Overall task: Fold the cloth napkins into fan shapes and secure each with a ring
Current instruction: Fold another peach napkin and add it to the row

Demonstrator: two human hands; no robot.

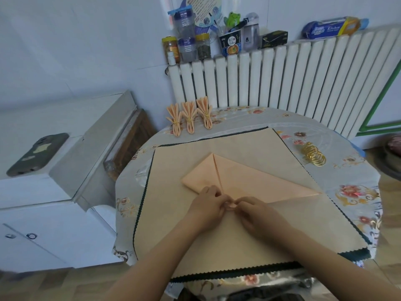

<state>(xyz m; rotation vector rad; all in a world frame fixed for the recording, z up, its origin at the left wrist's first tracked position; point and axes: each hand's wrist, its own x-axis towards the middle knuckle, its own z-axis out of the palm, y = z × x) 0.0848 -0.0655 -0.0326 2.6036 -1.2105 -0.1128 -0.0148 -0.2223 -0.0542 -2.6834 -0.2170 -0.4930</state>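
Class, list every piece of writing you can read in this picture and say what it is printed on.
"Kitchen": blue wrap box on the radiator.
Instant noodle cup: characters too blurred to read.
Round poster on the wall: print too small to read.
Jar labels: unreadable.

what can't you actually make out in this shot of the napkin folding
Head view only:
- The near tip of the folded napkin: covered by the left hand and right hand, so the grip is unclear.
- The gold rings: overlapping, count unreadable.
- The ring knots on the three finished fans: too small.
- The table near edge: cut off by the frame.
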